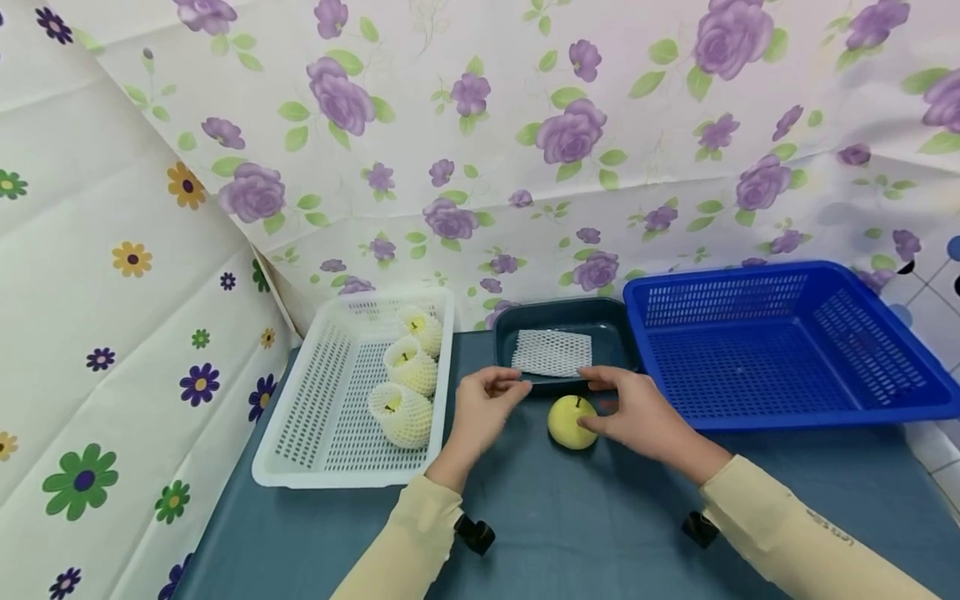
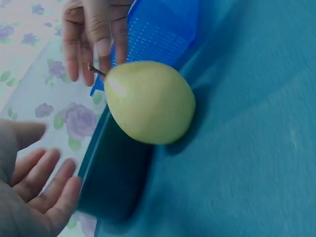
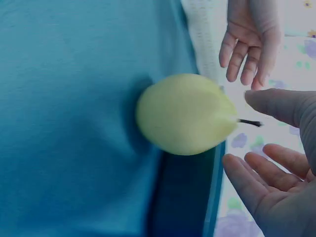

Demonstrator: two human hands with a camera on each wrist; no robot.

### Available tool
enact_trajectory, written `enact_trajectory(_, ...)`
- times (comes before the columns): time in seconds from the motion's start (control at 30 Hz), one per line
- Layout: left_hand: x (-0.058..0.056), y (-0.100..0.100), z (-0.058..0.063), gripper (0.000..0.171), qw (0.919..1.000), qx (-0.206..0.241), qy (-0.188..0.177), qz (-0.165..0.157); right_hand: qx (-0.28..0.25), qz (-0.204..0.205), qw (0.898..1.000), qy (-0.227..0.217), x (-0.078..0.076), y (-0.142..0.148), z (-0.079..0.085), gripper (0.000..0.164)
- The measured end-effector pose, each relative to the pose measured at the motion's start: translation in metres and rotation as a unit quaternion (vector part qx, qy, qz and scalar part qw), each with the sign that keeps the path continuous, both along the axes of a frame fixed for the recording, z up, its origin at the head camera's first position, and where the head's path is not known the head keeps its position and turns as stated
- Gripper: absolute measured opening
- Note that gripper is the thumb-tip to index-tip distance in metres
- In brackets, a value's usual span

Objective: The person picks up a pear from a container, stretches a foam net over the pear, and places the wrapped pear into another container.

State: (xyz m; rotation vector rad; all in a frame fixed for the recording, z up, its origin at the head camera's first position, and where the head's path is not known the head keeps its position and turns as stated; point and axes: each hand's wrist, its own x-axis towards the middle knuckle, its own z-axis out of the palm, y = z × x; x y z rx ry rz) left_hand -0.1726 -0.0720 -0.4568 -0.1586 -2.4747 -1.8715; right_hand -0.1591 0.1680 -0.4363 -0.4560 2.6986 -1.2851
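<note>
A yellow-green pear (image 1: 572, 422) with a dark stem stands on the blue-green tabletop, just in front of a dark green tray (image 1: 525, 317). My right hand (image 1: 636, 414) is at the pear's right side, its thumb overlapping the fruit in the head view; in the right wrist view a gap shows between the fingers and the pear (image 3: 185, 114). To the left of the fruit hovers my left hand (image 1: 480, 412), fingers loosely bent and holding nothing. A white foam net sleeve (image 1: 552, 352) lies flat in the tray, behind both hands.
On the left, a white basket (image 1: 300, 442) contains three pears in foam nets (image 1: 402, 417) along its right side. A blue basket (image 1: 750, 417) stands at the right, against the tray. Flowered sheeting (image 1: 465, 167) hangs behind the table.
</note>
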Motion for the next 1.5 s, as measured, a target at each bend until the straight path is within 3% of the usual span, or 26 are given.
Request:
enact_trajectory(0.1,-0.005,0.005,0.007,0.022,0.9961,0.03,0.047,0.068,-0.014,-0.011,0.999,0.033,-0.005,0.0,0.015,0.056)
enact_trajectory(0.2,-0.01,0.009,0.011,0.023,0.9872,0.043,0.085,0.128,-0.039,-0.03,0.997,0.054,-0.015,0.0,0.029,0.048)
enact_trajectory(0.37,-0.019,0.014,0.011,0.021,0.9767,0.066,0.1,0.178,-0.067,-0.065,0.993,0.071,-0.034,-0.001,0.046,0.042)
enact_trajectory(0.63,-0.03,0.015,0.001,0.019,0.967,0.08,0.096,0.222,-0.062,-0.095,0.992,0.058,-0.067,-0.008,0.042,0.039)
enact_trajectory(0.83,-0.034,0.021,-0.011,0.016,0.9612,0.07,0.086,0.252,-0.02,-0.094,0.995,0.037,-0.088,-0.017,0.031,0.037)
enact_trajectory(1.03,-0.035,0.022,-0.022,0.014,0.9535,0.092,0.067,0.279,0.016,-0.088,0.996,0.0,-0.105,-0.025,0.022,0.038)
enact_trajectory(1.27,-0.037,0.023,-0.037,0.012,0.9484,0.114,0.04,0.293,0.047,-0.085,0.995,-0.034,-0.118,-0.024,0.01,0.044)
enact_trajectory(1.5,-0.039,0.024,-0.039,0.012,0.9492,0.126,0.032,0.287,0.085,-0.079,0.992,-0.06,-0.124,-0.021,-0.001,0.057)
